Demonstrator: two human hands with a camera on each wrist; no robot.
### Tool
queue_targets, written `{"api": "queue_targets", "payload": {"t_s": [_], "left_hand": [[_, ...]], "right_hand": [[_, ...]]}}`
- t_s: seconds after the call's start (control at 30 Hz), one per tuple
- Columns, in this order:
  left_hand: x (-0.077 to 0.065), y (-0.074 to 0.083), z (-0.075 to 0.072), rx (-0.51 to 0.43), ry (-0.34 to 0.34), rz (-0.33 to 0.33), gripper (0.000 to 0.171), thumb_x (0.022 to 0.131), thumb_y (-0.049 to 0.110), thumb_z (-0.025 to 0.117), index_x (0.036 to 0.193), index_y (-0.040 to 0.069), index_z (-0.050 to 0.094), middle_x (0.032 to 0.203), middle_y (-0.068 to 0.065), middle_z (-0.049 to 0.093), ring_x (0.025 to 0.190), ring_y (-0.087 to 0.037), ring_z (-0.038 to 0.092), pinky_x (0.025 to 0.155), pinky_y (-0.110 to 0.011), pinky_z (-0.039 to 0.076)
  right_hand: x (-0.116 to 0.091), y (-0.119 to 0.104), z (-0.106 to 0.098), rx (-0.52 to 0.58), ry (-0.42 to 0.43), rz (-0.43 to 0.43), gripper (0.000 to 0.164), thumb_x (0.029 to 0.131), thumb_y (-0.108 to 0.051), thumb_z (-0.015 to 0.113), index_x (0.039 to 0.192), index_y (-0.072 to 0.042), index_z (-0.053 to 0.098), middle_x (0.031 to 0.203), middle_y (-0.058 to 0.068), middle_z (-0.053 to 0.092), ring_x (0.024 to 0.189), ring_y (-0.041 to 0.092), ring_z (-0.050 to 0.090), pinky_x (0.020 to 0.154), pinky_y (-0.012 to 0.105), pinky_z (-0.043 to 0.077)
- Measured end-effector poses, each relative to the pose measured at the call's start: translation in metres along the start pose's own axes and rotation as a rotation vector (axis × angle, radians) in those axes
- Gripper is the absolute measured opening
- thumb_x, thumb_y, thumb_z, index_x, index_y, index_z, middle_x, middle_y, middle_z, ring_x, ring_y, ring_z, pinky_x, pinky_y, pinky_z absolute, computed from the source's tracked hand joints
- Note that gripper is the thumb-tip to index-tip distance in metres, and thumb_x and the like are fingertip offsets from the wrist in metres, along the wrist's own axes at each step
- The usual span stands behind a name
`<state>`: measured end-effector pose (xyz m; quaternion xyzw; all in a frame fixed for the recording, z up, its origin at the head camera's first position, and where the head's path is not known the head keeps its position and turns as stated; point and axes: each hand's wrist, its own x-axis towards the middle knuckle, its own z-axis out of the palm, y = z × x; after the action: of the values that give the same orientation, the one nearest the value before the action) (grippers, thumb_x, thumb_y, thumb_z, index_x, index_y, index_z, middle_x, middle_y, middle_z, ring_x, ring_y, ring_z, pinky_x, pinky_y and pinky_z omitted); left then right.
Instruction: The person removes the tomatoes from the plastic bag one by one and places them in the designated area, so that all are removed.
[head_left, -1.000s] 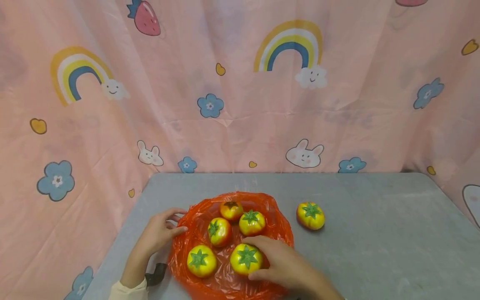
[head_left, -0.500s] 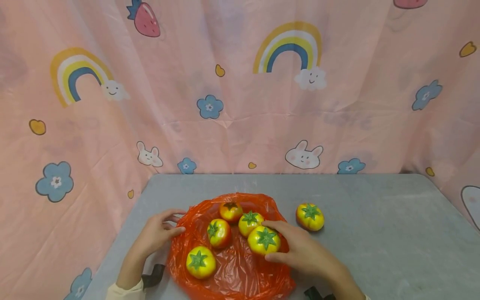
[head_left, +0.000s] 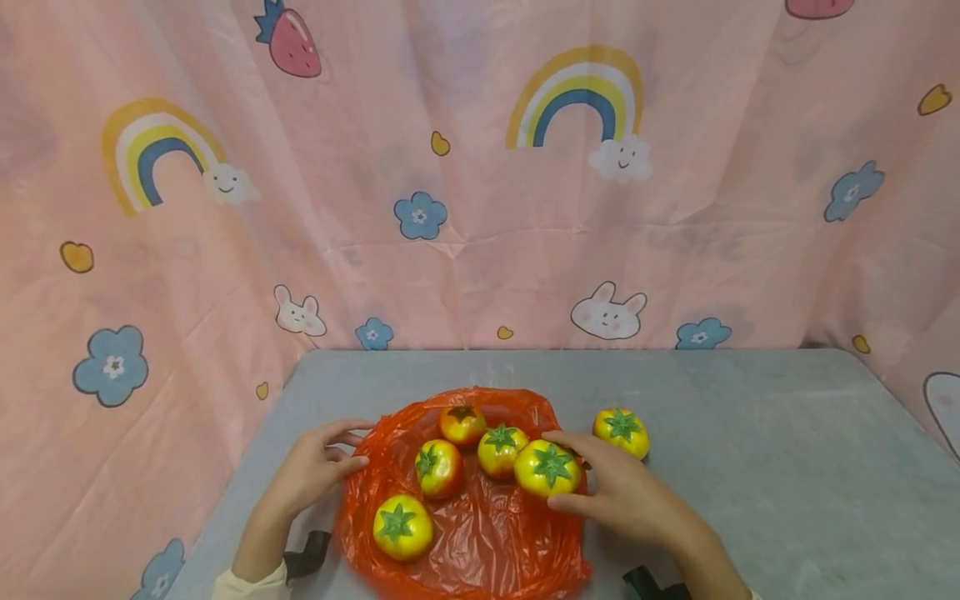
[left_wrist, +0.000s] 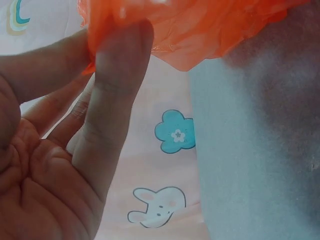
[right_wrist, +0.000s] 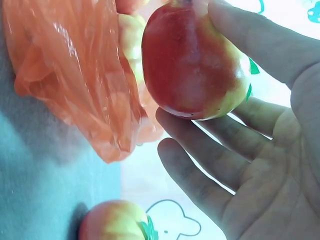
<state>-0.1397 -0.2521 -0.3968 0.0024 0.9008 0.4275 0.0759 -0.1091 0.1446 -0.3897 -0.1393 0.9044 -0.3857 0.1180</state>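
My right hand holds a yellow and red tomato with a green star-shaped top, between thumb and fingers, over the right rim of a red plastic bag. In the right wrist view the held tomato shows its red underside, lifted clear of the bag. The bag lies spread with its mouth up, and several similar tomatoes sit inside it. At the bag's left edge is my left hand; the left wrist view shows its thumb and fingers pinching the bag's film.
One more tomato lies on the grey table, right of the bag and just behind my right hand. A pink patterned curtain hangs behind the table. Dark wrist gear shows by my left forearm.
My right hand has lifted the tomato from the front of the bag and carried it right and back to the bag's right rim. My left hand has stayed at the left edge.
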Motion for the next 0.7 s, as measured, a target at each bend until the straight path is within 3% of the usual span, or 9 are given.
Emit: {"api": "queue_targets", "payload": {"t_s": [0.2,0.4,0.7], "left_hand": [[0.000,0.000,0.000,-0.004,0.003,0.003,0.045,0.085,0.007,0.076,0.128,0.015,0.065,0.111,-0.012,0.069,0.074,-0.016,0.066,0.068,-0.028,0.059],[0.001,0.001,0.000,0.005,0.012,-0.002,0.044,0.085,0.007,0.076,0.127,0.015,0.066,0.110,-0.011,0.069,0.076,-0.015,0.068,0.071,-0.031,0.060],[0.003,-0.002,0.002,0.019,0.016,-0.001,0.041,0.085,0.007,0.077,0.124,0.016,0.068,0.105,-0.009,0.069,0.075,-0.015,0.067,0.070,-0.029,0.060]], "right_hand": [[0.000,0.002,-0.007,0.002,0.040,0.019,0.070,0.077,-0.044,0.084,0.138,-0.025,0.055,0.132,-0.002,0.063,0.108,0.018,0.061,0.090,0.046,0.057],[0.000,0.003,-0.013,-0.012,0.082,0.066,0.071,0.077,-0.042,0.084,0.140,-0.026,0.053,0.136,-0.001,0.059,0.116,0.020,0.059,0.097,0.049,0.054],[-0.006,0.014,-0.024,0.003,0.111,0.006,0.071,0.080,-0.045,0.081,0.141,-0.024,0.051,0.140,0.004,0.056,0.118,0.022,0.058,0.096,0.047,0.055]]}}
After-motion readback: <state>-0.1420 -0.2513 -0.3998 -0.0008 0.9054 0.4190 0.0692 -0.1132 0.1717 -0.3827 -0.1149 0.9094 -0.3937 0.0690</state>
